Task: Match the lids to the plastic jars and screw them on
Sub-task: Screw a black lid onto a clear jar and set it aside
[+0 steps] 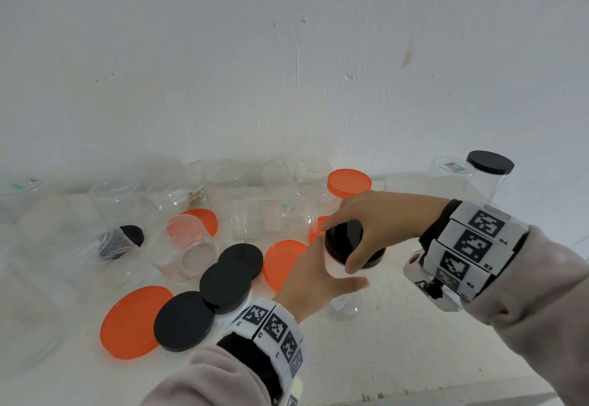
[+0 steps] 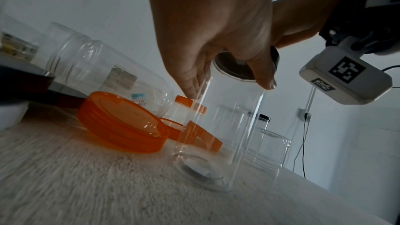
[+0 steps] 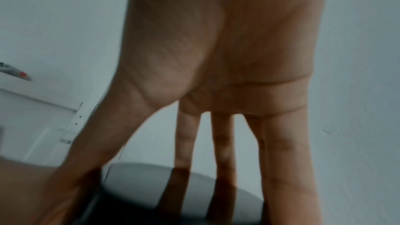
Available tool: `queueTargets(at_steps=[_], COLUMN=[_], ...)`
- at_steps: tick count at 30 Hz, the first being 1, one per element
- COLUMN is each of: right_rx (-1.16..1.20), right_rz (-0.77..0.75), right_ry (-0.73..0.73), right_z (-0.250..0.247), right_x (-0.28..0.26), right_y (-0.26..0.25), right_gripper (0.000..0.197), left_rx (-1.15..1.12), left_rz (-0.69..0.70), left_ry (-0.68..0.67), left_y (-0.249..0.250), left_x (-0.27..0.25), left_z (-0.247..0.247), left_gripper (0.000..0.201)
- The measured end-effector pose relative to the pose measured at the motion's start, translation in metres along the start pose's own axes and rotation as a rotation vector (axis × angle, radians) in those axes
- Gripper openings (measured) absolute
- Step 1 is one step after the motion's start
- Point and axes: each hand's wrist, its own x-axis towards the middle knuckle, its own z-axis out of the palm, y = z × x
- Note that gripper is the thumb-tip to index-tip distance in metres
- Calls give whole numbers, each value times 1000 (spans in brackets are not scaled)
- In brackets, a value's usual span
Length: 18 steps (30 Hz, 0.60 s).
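Observation:
A tall clear plastic jar [image 1: 333,267] stands upright on the white table [image 1: 398,326], right of centre. My left hand [image 1: 325,273] wraps round its upper body, thumb on the near side. A black lid [image 1: 345,233] sits on the jar's mouth. My right hand [image 1: 342,246] comes from above, thumb and fingers spread round the lid's rim. In the left wrist view the left hand [image 2: 229,90] holds the jar [image 2: 223,134] just under the lid [image 2: 236,69]. The right wrist view shows the right hand [image 3: 173,191] over the dark lid [image 3: 140,177].
Three loose black lids [image 1: 224,284] and two big orange lids [image 1: 134,321] [image 1: 282,262] lie left of the hands. Several empty clear jars [image 1: 274,219] stand or lie behind them. A black-lidded jar [image 1: 489,179] and an orange-lidded one [image 1: 349,184] stand at the back.

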Motion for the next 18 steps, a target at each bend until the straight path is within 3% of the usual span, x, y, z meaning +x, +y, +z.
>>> queueTargets(at_steps=[3,6,10,13,18], right_rx=[23,10,37,74,48], right_rz=[38,81,86,3,-44], right_ry=[104,119,12,-84,-27], right_z=[8,11,7,0,0], right_x=[2,5,3,-1,-2], right_y=[2,0,-1,-1,-1], right_gripper=[59,59,67,68,61], left_rx=[-12,-26,-22,-2,1], left_rz=[-5,-7,-13,-6,10], left_ry=[0,-5,-4,0,-1], left_y=[1,1,0,1,2], left_x=[-1,-1,0,0,0], left_z=[0,0,0,0,1], left_gripper=[72,73,74,80,84])
